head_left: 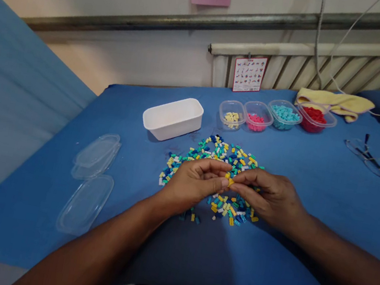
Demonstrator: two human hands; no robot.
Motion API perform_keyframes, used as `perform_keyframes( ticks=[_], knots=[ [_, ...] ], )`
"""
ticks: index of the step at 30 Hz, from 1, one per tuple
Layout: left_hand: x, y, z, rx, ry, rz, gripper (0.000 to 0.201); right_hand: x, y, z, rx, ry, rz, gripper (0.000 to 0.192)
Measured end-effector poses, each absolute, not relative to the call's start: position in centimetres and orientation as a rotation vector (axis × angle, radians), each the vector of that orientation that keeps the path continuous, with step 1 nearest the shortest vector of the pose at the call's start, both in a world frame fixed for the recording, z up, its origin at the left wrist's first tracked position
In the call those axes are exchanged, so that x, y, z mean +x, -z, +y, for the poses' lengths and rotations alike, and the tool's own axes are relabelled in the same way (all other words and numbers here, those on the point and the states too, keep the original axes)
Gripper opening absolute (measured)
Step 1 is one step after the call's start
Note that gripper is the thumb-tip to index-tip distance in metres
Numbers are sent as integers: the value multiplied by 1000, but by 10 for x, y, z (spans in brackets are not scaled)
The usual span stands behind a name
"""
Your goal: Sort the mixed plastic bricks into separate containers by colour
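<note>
We've got both hands meeting over the brick pile point(213, 166) at mid-surface. Left hand point(192, 184) and right hand point(271, 197) pinch one small yellow brick point(230, 182) btwn them: fingers of both closed on it, tips touching, w/ the brick right at the join, just above the pile's near half. Its long axis is too small to tell. Both hands equally near it.

Four clear tubs at 1 o'clock, well apart from the hands: yellow tub point(231, 114), pink tub point(257, 116), teal tub point(284, 114), red tub point(315, 118). White bin point(173, 118) at 11, lids point(91, 179) at 9, glasses point(372, 159) at 2. Bare blue surface point(301, 258) near the 6 o'clock edge & to the right gives room.
</note>
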State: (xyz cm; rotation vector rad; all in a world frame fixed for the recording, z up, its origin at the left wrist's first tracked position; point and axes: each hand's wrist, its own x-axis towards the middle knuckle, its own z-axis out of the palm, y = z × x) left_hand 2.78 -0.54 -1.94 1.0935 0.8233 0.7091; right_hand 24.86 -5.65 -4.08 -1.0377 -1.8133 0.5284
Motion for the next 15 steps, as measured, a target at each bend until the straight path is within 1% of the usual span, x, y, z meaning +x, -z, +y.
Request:
perform_keyframes(
  ticks=[6, 15],
  knots=[
    [28, 18, -5, 1119, -770, 830, 39, 249, 41, -57, -1081, -550, -1794, 10],
    [28, 16, -9, 995, -700, 839, 39, 250, 37, -58, -1073, -404, -1854, 8]
  ],
)
